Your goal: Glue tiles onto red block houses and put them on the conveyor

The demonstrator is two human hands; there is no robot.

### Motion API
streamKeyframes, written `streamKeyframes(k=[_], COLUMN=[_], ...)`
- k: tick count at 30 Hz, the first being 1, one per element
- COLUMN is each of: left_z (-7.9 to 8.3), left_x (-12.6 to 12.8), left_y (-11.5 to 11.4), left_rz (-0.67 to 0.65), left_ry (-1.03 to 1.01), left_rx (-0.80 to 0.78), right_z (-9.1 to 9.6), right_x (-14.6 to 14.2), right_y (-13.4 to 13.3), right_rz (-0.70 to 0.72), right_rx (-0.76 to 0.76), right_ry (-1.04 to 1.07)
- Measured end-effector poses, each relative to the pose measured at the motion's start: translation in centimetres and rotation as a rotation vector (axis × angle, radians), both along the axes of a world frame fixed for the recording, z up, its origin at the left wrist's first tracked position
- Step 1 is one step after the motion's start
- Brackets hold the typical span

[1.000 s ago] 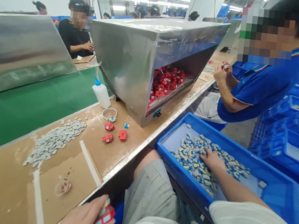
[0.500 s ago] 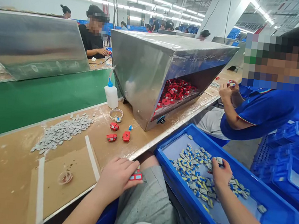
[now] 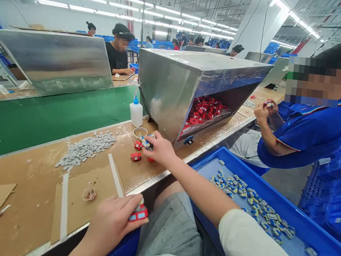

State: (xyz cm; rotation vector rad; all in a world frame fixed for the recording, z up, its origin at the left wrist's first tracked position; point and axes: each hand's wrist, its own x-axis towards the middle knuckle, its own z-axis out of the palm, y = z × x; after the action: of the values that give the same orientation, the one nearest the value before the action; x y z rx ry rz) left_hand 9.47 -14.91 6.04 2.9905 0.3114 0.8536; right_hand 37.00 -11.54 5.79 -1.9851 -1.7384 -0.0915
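My left hand [image 3: 113, 224] rests at the near edge of the brown worktable [image 3: 26, 202], closed around a small red part [image 3: 138, 214]. My right hand [image 3: 160, 149] reaches over the table and pinches a small grey-blue piece [image 3: 146, 143] just above two red parts [image 3: 137, 151] lying on the surface. A heap of small grey chips [image 3: 86, 149] lies to the left of them. The blue tray [image 3: 314, 239] by my right knee holds several grey, blue and yellow pieces [image 3: 257, 203].
A steel hood [image 3: 175, 83] with red parts [image 3: 206, 109] inside stands behind my right hand. A glue bottle [image 3: 136, 112], a tape ring [image 3: 140, 132] and the green conveyor belt [image 3: 42, 117] lie beyond. A person in a blue shirt [image 3: 308, 135] sits at right beside stacked blue crates [image 3: 335, 192].
My right hand left the blue tray with a small piece and crossed over to the table near the red parts. My left hand dropped back to the table edge, still holding the red part.
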Motion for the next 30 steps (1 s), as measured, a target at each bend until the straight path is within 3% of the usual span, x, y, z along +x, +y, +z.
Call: streamKeyframes(k=[5, 10, 13, 16, 18, 21, 24, 27, 30], left_z=[0.8, 1.0, 1.3, 1.3, 1.3, 1.0, 0.4, -0.7, -1.9], left_x=[-5.5, -9.5, -10.7, -11.8, -12.6, -14.2, -15.9, -17.1, -17.9], left_y=[0.3, 0.9, 1.1, 1.4, 1.9, 3.1, 5.3, 8.2, 11.0], left_rz=[0.162, 0.303, 0.374, 0.449, 0.508, 0.627, 0.779, 0.921, 0.995], left_ry=[-0.138, -0.190, -0.182, -0.170, -0.161, -0.152, -0.079, 0.067, 0.207], left_rx=[0.083, 0.125, 0.127, 0.130, 0.140, 0.117, 0.031, -0.028, -0.058], right_z=[0.1, -0.5, -0.1, 0.3, -0.2, -2.4, -5.6, -7.9, -8.6], right_x=[1.1, 1.6, 0.9, -0.5, -1.4, -2.1, -1.6, -0.5, 0.3], right_y=[5.5, 5.8, 5.1, 4.0, 2.9, 1.1, -0.2, -0.6, -0.4], right_rz=[-0.035, -0.067, -0.015, 0.177, 0.299, 0.359, 0.307, 0.277, 0.284], right_rx=[-0.352, -0.449, -0.297, -0.030, 0.036, 0.126, 0.213, 0.181, 0.146], right_ry=[-0.253, -0.280, -0.342, -0.324, -0.251, -0.157, -0.104, -0.135, -0.181])
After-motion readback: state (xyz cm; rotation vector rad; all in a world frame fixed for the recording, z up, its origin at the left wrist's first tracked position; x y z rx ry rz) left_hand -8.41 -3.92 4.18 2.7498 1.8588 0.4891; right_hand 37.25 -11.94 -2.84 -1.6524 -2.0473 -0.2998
